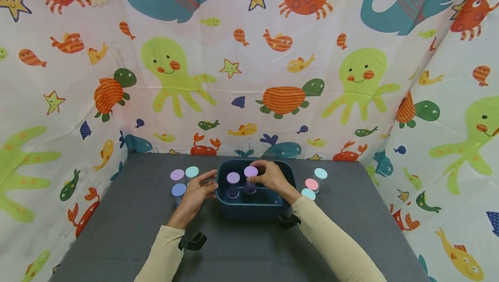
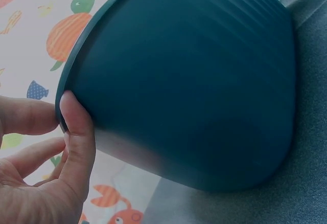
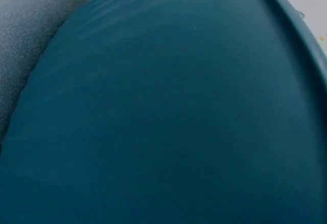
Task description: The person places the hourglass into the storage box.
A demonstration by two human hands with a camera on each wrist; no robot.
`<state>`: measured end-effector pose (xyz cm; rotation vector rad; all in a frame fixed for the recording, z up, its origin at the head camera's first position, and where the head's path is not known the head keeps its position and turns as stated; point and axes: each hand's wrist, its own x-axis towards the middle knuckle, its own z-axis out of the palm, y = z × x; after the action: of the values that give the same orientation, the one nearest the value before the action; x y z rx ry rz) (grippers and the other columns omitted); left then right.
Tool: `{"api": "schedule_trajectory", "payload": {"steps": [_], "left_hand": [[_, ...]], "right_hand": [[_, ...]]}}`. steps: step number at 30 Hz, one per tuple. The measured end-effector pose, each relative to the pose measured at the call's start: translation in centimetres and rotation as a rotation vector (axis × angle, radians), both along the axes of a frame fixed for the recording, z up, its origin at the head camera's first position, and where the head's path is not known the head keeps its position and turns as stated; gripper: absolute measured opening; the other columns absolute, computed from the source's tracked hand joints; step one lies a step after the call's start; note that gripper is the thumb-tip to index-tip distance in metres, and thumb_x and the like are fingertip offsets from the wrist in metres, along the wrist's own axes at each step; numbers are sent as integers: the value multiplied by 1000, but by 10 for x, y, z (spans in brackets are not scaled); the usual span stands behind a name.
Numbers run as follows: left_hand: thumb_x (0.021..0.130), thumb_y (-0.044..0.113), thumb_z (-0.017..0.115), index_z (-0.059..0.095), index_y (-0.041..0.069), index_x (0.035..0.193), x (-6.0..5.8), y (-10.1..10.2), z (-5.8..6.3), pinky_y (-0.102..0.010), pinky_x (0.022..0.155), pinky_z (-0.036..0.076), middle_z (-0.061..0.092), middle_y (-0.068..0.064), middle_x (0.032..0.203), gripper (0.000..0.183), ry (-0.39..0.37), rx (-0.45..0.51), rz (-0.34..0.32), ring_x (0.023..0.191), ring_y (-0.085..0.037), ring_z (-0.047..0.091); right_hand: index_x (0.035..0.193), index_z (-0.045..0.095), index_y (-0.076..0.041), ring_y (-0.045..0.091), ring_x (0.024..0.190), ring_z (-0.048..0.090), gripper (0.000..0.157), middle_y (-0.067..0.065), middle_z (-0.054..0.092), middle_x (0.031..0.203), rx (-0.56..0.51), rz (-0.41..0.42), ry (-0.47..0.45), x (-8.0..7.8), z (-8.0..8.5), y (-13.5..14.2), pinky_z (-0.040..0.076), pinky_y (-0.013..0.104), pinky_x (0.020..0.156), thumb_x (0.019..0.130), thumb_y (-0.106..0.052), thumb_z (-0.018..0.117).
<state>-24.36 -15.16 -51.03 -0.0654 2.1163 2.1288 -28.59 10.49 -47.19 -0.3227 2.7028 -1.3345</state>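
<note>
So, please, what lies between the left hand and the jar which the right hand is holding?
In the head view, the tub's left wall and another purple-lidded jar, standing inside the tub, lie between them.

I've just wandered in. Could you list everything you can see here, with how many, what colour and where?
Bin: 1, dark teal, on the table
Purple-lidded jars: 2, purple, inside the bin
Left-hand group of lidded jars: 3 visible, lids lilac, mint and blue, left of the bin
Right-hand group of lidded jars: 3 visible, lids mint, pink and mint, right of the bin
Table: 1, grey, beneath everything
Sea-creature backdrop: count unclear, white with multicoloured prints, behind and beside the table
Left hand: 1, pinching the bin's left rim
Right hand: 1, holding the right jar in the bin
Wristbands: 2, black, one per wrist
Sleeves: 2, cream, on the forearms
</note>
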Motion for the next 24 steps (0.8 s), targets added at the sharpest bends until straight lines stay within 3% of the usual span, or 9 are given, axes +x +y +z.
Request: {"api": "schedule_trajectory", "payload": {"steps": [5, 10, 24], "left_hand": [[93, 4, 61, 54, 11, 140, 1, 1, 1, -25, 70, 55, 54, -16, 139, 48, 2, 4, -3, 102, -21, 58], [93, 3, 61, 55, 11, 139, 1, 1, 0, -25, 69, 55, 54, -15, 137, 47, -6, 11, -1, 98, -16, 58], [93, 3, 61, 56, 12, 138, 1, 1, 0, -26, 70, 56, 55, -13, 138, 47, -1, 0, 13, 102, -18, 58]], "right_hand": [[115, 69, -15, 18, 91, 61, 42, 3, 70, 103, 53, 20, 15, -5, -5, -3, 53, 35, 81, 77, -24, 85], [114, 69, -12, 18, 87, 61, 42, 5, 70, 101, 78, 31, 1, -8, -10, -5, 54, 32, 77, 76, -20, 85], [116, 69, -7, 19, 90, 63, 43, 9, 70, 105, 119, 41, -5, -11, -17, -11, 55, 35, 82, 76, -14, 84]]}}
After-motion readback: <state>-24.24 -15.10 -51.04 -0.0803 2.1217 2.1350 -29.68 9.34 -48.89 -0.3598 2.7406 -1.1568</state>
